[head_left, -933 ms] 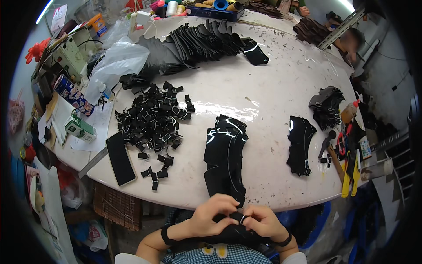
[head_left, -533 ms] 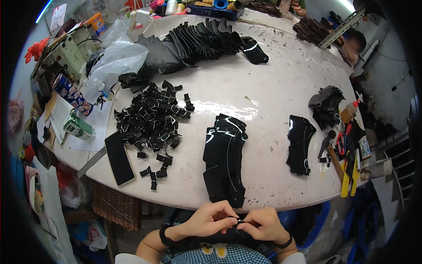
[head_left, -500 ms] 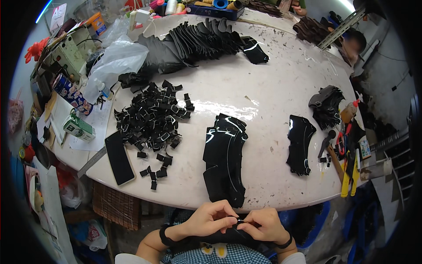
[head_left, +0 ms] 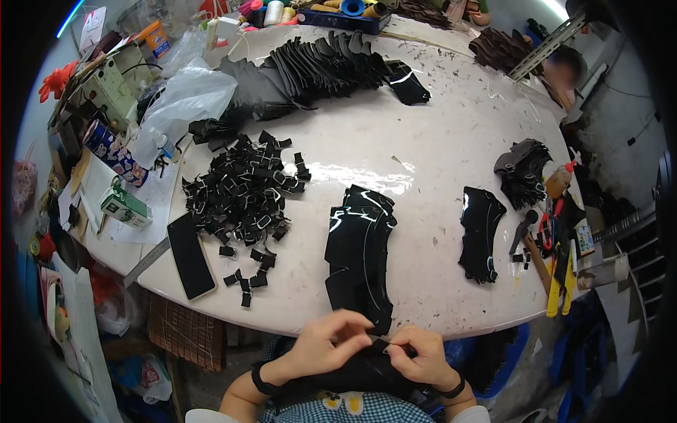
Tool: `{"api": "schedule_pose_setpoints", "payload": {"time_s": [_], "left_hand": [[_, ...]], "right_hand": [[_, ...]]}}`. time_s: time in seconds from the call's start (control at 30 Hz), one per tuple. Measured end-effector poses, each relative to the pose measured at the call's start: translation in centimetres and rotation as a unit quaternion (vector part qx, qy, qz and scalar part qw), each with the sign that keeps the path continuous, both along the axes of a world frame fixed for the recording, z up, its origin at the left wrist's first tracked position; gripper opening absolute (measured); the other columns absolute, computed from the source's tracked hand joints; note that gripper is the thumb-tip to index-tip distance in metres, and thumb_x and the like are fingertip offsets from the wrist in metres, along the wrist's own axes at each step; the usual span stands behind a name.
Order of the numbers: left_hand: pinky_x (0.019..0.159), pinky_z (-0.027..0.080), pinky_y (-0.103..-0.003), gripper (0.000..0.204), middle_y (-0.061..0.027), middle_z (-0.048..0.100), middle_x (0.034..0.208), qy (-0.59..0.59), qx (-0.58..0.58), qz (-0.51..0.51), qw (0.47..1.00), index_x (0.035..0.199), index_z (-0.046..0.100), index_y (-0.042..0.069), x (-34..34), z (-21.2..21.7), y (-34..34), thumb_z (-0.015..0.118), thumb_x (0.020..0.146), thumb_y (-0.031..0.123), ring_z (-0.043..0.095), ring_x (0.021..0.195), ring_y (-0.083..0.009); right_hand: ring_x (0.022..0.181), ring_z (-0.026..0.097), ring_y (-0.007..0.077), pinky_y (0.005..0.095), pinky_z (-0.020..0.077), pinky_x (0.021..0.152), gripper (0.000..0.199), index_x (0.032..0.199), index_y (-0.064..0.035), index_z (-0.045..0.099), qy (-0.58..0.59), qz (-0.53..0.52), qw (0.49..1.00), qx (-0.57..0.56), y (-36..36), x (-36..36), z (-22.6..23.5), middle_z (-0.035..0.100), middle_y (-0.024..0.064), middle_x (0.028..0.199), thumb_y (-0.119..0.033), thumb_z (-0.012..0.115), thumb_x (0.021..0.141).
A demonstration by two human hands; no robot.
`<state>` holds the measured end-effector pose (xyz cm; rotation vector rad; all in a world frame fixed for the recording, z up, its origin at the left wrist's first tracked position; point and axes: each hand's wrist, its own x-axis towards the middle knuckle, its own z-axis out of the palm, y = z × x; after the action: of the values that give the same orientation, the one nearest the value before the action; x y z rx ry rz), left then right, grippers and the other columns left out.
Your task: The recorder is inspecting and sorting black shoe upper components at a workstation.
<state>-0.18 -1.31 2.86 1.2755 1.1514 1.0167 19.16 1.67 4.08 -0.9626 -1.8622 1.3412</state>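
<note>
- Black tab [head_left: 381, 345]: at 6 o'clock on a dial centred on the view, between the two hands, just off the near edge of the table [head_left: 434, 158].
- Right hand [head_left: 422, 354]: thumb and forefinger pinched on the tab.
- Left hand [head_left: 326, 349]: fingers curled, thumb and forefinger tips parted, beside the tab's other end; contact cannot be told.
- Black wristband on each wrist; checked apron [head_left: 310, 411] below.
- Glossy panels [head_left: 358, 264]: overlapping, at 6, inward of the hands; near end at the table edge, partly behind the left fingers.
- Tab pile [head_left: 236, 187]: heaped, between 9 and 10; pale metal loops visible. Several loose tabs near 8.
- Phone [head_left: 192, 257]: screen dark, between 8 and 9, just beside the pile. Ruler [head_left: 146, 262] at its outer side.
- Carton [head_left: 125, 206]: green and white, at 9.
- Plastic bag [head_left: 190, 95]: crumpled, at 10.
- Strip stack [head_left: 310, 70]: grey to black, fanned, between 11 and 12; spools [head_left: 273, 13] beyond.
- Second panel group [head_left: 481, 236]: just past 3, well apart from the first.
- Dark stack [head_left: 522, 173]: between 2 and 3; orange bottle [head_left: 559, 181] near it.
- Yellow-handled tool [head_left: 553, 296]: between 3 and 4.
</note>
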Motion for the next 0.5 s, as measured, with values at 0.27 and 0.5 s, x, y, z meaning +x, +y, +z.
{"api": "schedule_pose_setpoints", "payload": {"time_s": [0.27, 0.5], "left_hand": [[0.068, 0.042, -0.034, 0.046, -0.0100, 0.053, 0.080, 0.371, 0.192, 0.168, 0.893, 0.097, 0.054, -0.004, -1.5, -1.7, 3.0, 0.074, 0.067, 0.023, 0.051, 0.077, -0.0272], [0.064, 0.044, -0.028, 0.032, -0.0112, 0.054, 0.077, 0.221, 0.102, 0.147, 0.959, 0.090, 0.050, -0.003, -0.7, -1.1, 1.8, 0.071, 0.070, 0.010, 0.053, 0.069, -0.0213]], "right_hand": [[0.047, 0.046, 0.0080, 0.0208, 0.0359, 0.043, 0.005, 0.072, -0.0008, 0.056, 0.005, -0.030, 0.999, 0.039, 0.4, 1.0, -0.5, 0.054, 0.0047, 0.063, 0.001, 0.061, 0.071], [0.049, 0.048, 0.0095, 0.0209, 0.0395, 0.047, 0.005, 0.071, -0.0008, 0.057, -0.007, -0.052, 0.998, 0.037, 0.4, 0.6, -0.4, 0.055, 0.0059, 0.066, 0.000, 0.062, 0.071]]}}
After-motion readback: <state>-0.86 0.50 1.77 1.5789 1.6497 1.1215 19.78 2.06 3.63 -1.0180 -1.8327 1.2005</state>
